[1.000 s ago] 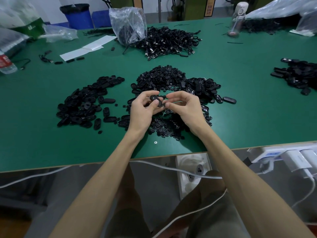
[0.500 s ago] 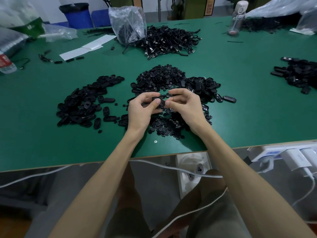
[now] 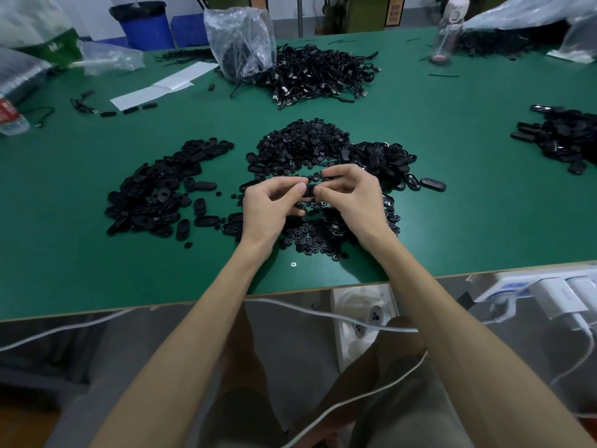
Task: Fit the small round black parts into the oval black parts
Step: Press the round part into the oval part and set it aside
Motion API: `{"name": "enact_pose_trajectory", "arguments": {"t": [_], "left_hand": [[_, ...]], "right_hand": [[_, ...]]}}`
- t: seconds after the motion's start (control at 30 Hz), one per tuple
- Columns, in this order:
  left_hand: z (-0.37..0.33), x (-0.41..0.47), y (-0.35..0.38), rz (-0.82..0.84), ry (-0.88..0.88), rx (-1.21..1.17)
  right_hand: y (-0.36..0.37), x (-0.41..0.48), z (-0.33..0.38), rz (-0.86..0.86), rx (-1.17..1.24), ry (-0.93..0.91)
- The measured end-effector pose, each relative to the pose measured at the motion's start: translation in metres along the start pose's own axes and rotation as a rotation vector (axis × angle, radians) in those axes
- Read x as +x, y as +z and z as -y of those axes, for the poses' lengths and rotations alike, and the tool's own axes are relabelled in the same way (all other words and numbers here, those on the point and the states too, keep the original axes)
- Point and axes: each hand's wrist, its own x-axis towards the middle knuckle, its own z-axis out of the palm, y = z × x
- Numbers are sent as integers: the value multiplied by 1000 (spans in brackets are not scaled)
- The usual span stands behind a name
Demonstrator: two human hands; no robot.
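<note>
Oval part (image 3: 309, 190): pinched between both hands, low over the middle of the table (image 3: 452, 221); left hand (image 3: 271, 205) curled on its left end, right hand (image 3: 352, 195) curled on its right end, thumbs close together. Could not tell whether a round piece sat inside it. Heaped at the far centre: cables (image 3: 319, 72), with a clear bag (image 3: 240, 40) touching their left edge. Spread left of the hands: oval heap (image 3: 158, 192), loose and overlapping, a few strays just beside it. Piled just beyond the hands: round parts (image 3: 303, 143), more of them scattered under the wrists, merging on the right into a second heap (image 3: 384, 156) of ovals. Stacked near the right edge, well apart: dark heap (image 3: 562, 134). Laid flat at far left: paper (image 3: 161, 87). Stood upright at far right: bottle (image 3: 449, 30). Left alone right of the second heap: lone oval (image 3: 433, 184). Sat near the front edge, between the forearms: screw (image 3: 293, 264).
</note>
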Motion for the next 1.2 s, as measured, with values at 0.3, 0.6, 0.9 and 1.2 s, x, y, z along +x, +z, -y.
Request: {"name": "enact_pose_trajectory", "arguments": {"t": [0.3,0.6,0.9,1.2], "left_hand": [[-2,-2,1,37,13,52],[0,-2,3,0,-14,75],[-1,-1,2,-108,-55,-8],[-5,-3,1,-12,-37,5]], "right_hand": [[-2,-4,4,0,-16,-22],[6,-7,3,-20,-251,-264],[10,-13,10,33,-330,-365],[5,-3,5,67,-272,-184]]}}
